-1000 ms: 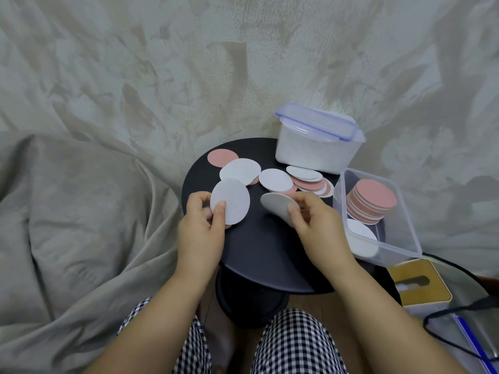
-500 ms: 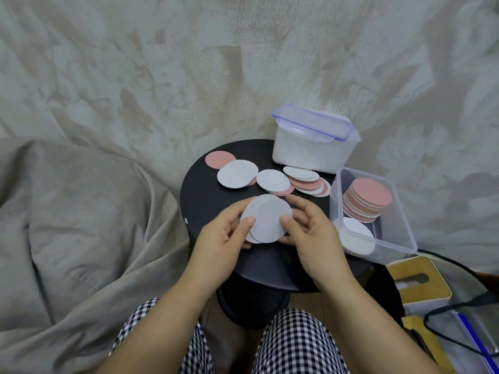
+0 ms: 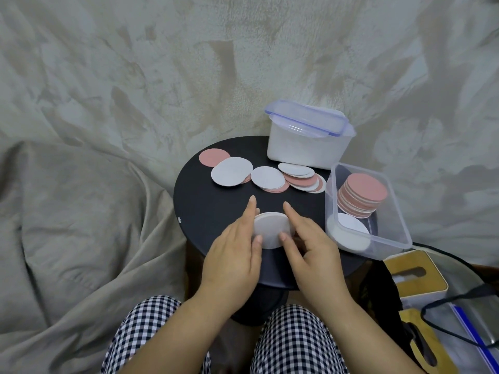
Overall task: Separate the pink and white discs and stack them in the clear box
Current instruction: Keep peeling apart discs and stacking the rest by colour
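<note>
Both hands, left (image 3: 232,252) and right (image 3: 310,249), press straight fingers against the sides of a small white disc stack (image 3: 271,229) near the surface's (image 3: 210,209) front edge; whether it rests there is unclear. The clear box (image 3: 388,249) overhangs the right edge, with a pink stack (image 3: 364,193) and white discs (image 3: 351,233) inside.

Two hands flank a small stack of flat white round discs (image 3: 271,228).
Fingers straight, the left hand (image 3: 232,256) lies at its left edge, the right hand (image 3: 312,251) at its right, thumbs touching its near side.
</note>
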`<state>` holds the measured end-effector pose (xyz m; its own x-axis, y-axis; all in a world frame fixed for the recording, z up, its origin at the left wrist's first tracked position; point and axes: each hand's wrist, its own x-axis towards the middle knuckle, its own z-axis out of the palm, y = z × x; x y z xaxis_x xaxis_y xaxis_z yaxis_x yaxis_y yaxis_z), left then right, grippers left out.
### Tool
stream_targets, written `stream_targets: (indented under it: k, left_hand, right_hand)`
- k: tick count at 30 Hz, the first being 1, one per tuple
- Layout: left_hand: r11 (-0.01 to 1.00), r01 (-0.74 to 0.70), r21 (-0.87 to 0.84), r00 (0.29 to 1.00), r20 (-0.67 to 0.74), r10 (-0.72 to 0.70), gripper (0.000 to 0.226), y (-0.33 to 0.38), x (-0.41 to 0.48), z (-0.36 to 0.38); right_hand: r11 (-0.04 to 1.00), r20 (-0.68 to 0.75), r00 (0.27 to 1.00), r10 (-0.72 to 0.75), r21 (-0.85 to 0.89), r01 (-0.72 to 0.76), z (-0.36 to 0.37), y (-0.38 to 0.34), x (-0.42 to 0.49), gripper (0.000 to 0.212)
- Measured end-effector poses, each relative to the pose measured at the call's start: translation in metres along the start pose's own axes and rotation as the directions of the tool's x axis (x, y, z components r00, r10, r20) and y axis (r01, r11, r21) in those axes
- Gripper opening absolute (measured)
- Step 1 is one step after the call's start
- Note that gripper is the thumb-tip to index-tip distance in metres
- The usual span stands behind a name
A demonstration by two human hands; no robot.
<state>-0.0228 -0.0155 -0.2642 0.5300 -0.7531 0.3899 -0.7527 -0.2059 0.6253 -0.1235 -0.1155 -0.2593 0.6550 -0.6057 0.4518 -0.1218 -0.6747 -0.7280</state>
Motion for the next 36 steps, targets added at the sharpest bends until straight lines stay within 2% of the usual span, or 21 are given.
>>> stream_targets:
  k: [3,6,10,13,16,19,23,27,33,36]
  left_hand:
    - [1.000,-0.010,0.004,0.999,-0.031,0.010,0.053,-0.002,-0.001,0.002]
    - [0.997,-0.029,-0.071,0.995,-0.093,0.023,0.051,-0.002,-0.001,0.000]
    - [0.983,0.000,-0.183,0.977,-0.209,-0.038,0.033,-0.003,-0.002,-0.006]
    - [0.937,0.058,-0.343,0.965,-0.221,-0.141,0.025,0.002,-0.004,-0.009]
    - [0.904,0.076,-0.421,0.951,-0.240,-0.192,0.032,0.009,-0.004,-0.012]
    - [0.887,0.065,-0.457,0.939,-0.273,-0.209,0.030,0.012,-0.006,-0.011]
    - [0.870,0.062,-0.489,0.914,-0.322,-0.246,0.030,0.010,-0.009,-0.008]
    - [0.855,0.098,-0.510,0.901,-0.320,-0.294,0.036,0.008,-0.012,-0.008]
    - [0.911,0.034,-0.411,0.887,-0.408,-0.218,0.030,0.009,-0.012,-0.011]
    - [0.938,0.028,-0.345,0.898,-0.403,-0.175,0.026,0.005,-0.011,-0.011]
  right_hand:
    - [0.996,-0.032,0.996,-0.085,-0.038,0.084,0.002,0.000,-0.001,0.048]
    - [0.994,-0.054,0.993,-0.100,-0.036,0.099,0.001,0.000,-0.001,0.046]
    - [0.997,-0.050,0.999,-0.006,0.073,0.010,-0.002,-0.003,-0.001,0.040]
    - [0.979,-0.040,0.996,0.082,0.189,-0.073,-0.003,-0.005,-0.002,0.041]
    - [0.971,-0.062,0.994,0.094,0.226,-0.078,-0.004,-0.007,-0.002,0.040]
    - [0.984,-0.122,0.992,0.044,0.179,-0.022,-0.004,-0.007,-0.004,0.042]
    - [0.990,-0.155,0.986,-0.056,0.117,0.075,-0.004,-0.005,-0.007,0.030]
    - [0.988,-0.148,0.982,-0.119,0.077,0.131,-0.003,-0.004,-0.006,0.030]
    - [0.983,-0.182,0.969,-0.166,0.054,0.178,-0.005,-0.008,-0.001,0.030]
    - [0.981,-0.176,0.968,-0.179,0.037,0.189,-0.005,-0.006,0.000,0.026]
